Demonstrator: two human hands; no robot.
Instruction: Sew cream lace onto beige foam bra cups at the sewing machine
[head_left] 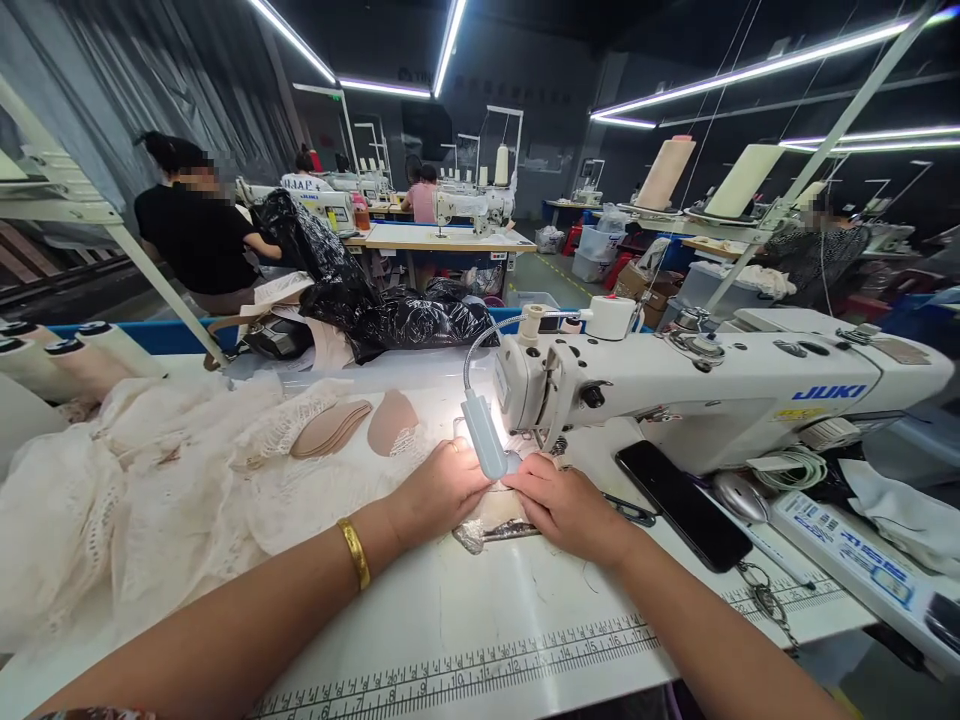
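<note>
Beneath the needle end of a white JUKI sewing machine (712, 380), a small piece of cream fabric (495, 508) lies on the bed. My left hand (439, 490), below a gold bracelet (354, 553), has its fingers closed on the fabric's left side. From the right, my right hand (566, 505) pinches the same fabric, fingertips near the left ones. A grey gooseneck lamp (484, 435) lights this spot and hides the needle and part of the fingertips. Cream lace fabric (172, 490) spreads left of my hands. Beige oval pieces (330, 428) lie stacked beside a single beige piece (392, 420).
Right of my hands lie black-handled scissors (630, 508), a black phone (682, 505), keys (766, 600) and a white box (855, 560). A printed ruler (480, 672) runs along the front edge. Behind are black plastic bags (420, 318) and thread cones (664, 172). Several people sit at other machines.
</note>
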